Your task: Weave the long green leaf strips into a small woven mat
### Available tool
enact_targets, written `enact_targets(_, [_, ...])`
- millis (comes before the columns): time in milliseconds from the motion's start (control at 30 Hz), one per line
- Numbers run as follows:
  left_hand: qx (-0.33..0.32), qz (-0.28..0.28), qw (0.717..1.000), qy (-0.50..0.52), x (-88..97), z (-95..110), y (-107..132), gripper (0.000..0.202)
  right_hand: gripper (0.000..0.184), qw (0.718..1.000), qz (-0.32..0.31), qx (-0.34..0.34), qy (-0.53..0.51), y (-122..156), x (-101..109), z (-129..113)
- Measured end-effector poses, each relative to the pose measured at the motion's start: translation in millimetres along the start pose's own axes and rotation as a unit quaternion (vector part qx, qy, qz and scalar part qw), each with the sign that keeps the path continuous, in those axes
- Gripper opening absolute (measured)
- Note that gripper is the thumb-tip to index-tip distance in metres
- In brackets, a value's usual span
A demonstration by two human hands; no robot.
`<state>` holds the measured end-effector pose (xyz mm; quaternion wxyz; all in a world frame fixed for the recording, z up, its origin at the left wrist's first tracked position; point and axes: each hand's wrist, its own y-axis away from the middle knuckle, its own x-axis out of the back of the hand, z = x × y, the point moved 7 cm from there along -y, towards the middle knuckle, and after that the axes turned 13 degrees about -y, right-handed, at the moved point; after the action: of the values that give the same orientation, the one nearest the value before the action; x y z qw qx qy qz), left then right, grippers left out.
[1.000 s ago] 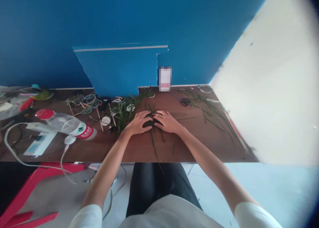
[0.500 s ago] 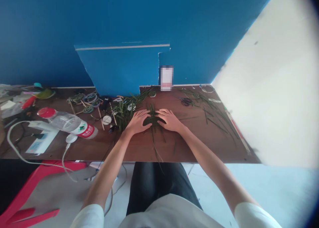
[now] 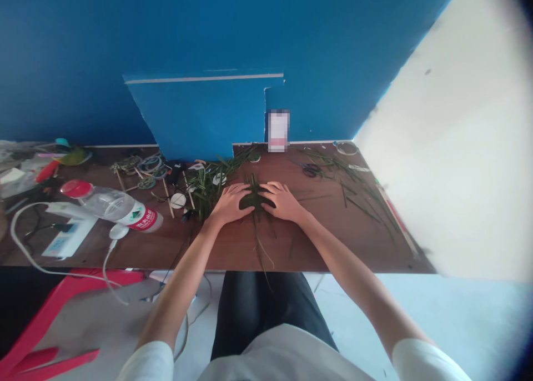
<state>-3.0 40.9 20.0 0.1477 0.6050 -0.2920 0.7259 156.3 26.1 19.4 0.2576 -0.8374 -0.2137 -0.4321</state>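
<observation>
A bundle of dark green leaf strips, apparently interlaced, lies at the middle of the brown table, with long thin ends trailing over the front edge. My left hand holds its left side, thumb and fingers curved around it. From the right, my right hand grips it the same way. How the strips cross is hidden partly by my fingers. Loose leaf strips are piled beside my left hand, and more cut strips are scattered to the right. Scissors with dark handles rest behind my right hand.
A water bottle lies on its side at the left, near a white power strip and cables. Wooden sticks, wire coils and a white disc clutter the left. A blurred phone-like rectangle leans on the blue wall.
Almost nothing differs. Both hands stay on the leaf bundle, and the trailing strip ends have shifted slightly.
</observation>
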Motion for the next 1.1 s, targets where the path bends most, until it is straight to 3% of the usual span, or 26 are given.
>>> enact_targets(167, [-0.004,0.003,1.000,0.012,4.8,0,1,0.038,0.041,1.000,0.007,0.013,-0.011,0,2,-3])
enact_targets(400, [-0.030,0.006,0.999,0.012,9.8,4,6,0.026,0.024,0.998,0.013,0.037,-0.038,3,8,-7])
enact_targets(1100, [-0.031,0.019,0.999,-0.009,11.9,14,5,0.021,0.022,0.996,0.014,0.066,-0.052,5,8,-8])
